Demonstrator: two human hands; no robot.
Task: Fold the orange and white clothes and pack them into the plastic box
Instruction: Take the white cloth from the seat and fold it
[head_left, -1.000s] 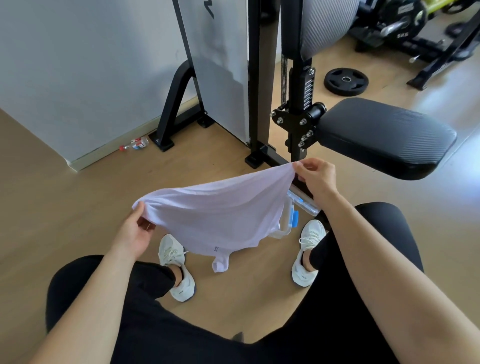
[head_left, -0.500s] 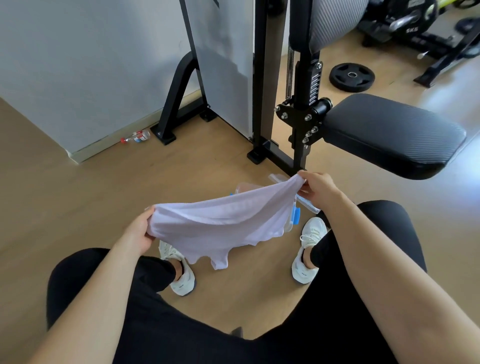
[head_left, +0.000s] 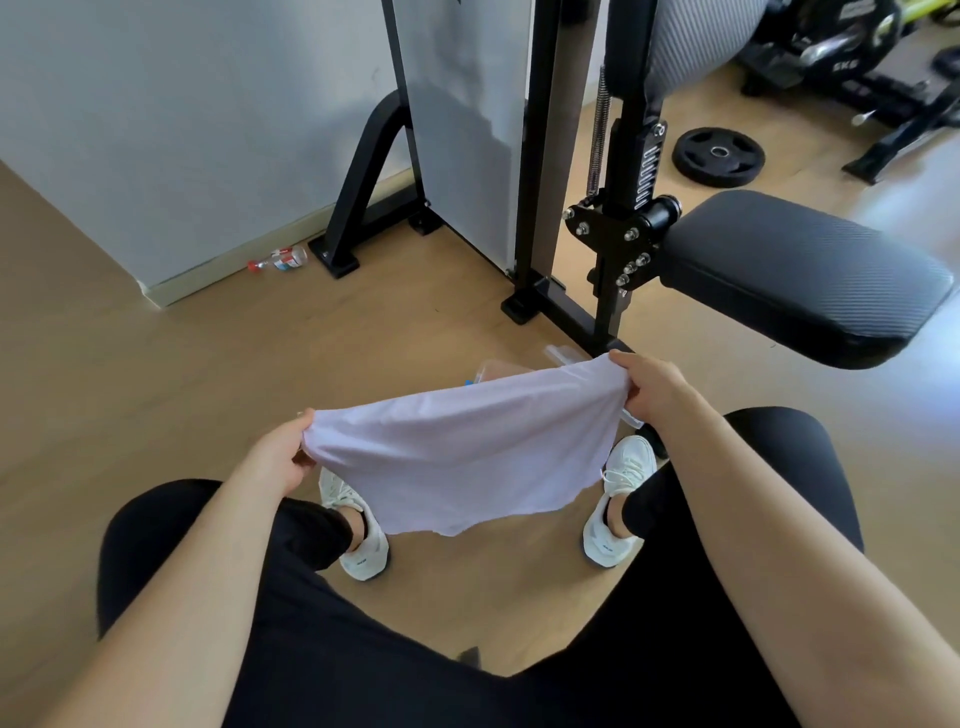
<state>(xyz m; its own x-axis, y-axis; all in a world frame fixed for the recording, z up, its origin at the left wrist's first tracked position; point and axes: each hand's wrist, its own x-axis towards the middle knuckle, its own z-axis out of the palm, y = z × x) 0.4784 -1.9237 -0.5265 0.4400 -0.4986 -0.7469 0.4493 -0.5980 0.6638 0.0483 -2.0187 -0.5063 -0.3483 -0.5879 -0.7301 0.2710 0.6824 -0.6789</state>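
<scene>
A white garment hangs stretched between both hands, above my feet and the wooden floor. My left hand pinches its left corner and my right hand grips its right corner, a little higher. Behind the cloth, only the top rim of the clear plastic box with blue clips shows on the floor; the rest is hidden by the garment. No orange garment is in view.
A black gym machine frame with a padded seat stands just beyond the box on the right. A small bottle lies by the wall at left. A weight plate lies on the floor at the back right.
Both hands have moved lower and nearer to me with the garment. The dangling tail under the cloth is gone and the garment now hangs as a flatter, wider panel.
</scene>
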